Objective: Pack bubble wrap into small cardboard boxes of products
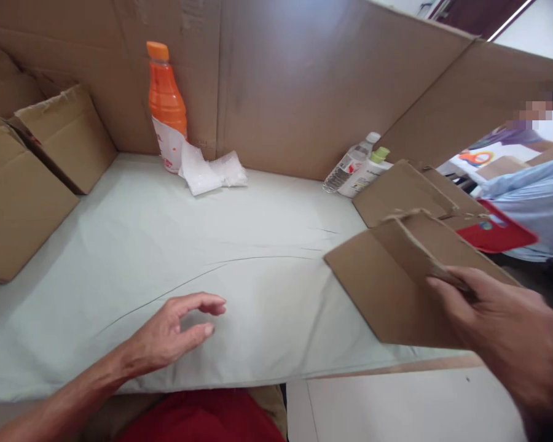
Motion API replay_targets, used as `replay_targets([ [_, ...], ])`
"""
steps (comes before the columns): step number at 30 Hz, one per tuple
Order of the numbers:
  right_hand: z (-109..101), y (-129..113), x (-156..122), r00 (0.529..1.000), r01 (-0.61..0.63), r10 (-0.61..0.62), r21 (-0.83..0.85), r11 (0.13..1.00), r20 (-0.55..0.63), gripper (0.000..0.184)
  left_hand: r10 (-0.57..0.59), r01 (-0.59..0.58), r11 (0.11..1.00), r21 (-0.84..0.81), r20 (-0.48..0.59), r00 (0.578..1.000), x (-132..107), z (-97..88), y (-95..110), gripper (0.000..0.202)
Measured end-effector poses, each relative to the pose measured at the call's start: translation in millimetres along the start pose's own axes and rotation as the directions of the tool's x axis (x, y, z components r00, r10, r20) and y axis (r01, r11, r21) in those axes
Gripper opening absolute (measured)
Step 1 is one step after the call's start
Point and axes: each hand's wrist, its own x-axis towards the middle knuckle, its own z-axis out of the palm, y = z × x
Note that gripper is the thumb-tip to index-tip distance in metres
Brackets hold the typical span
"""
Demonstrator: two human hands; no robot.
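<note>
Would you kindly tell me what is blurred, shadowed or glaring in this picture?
Head view: the right hand, gripping the cardboard box, is motion-blurred; the left hand is sharp and casts a soft shadow on the pale sheet; the cardboard wall shows a mild sheen; a patch at the upper right is pixelated.

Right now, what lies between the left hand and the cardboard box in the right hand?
Nothing. The head view shows only bare, creased pale sheet between the open left hand and the cardboard box that the right hand grips.
</note>
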Motion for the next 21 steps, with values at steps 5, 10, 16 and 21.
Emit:
replay_targets([
  [5, 33.1, -98.0, 19.4, 0.908, 0.416, -0.418, 0.064, 0.907, 0.022, 0.007, 0.087, -0.063, 0.992, 0.11, -0.228, 0.97, -0.5, -8.7, -16.1, 0.044],
  [10, 33.1, -174.7, 30.6, 0.833, 0.52, -0.552, 0.301, 0.8, 0.029, 0.012, 0.075, -0.002, 0.987, 0.162, -0.447, 0.891, -7.5, -12.5, -23.4, 0.063],
  [16, 38.1, -143.3, 15.6, 0.964, 0.251, -0.194, 0.377, 0.891, -0.183, 0.033, 0.045, 0.053, 0.982, 0.183, -0.49, 0.87, -13.3, -24.1, -35.1, 0.062],
  [21, 79.4, -102.6, -20.5, 0.963, -0.26, 0.251, 0.577, 0.774, 0.097, 0.035, 0.109, -0.018, 0.982, 0.189, -0.483, 0.869, -0.4, -23.7, -37.7, 0.06],
])
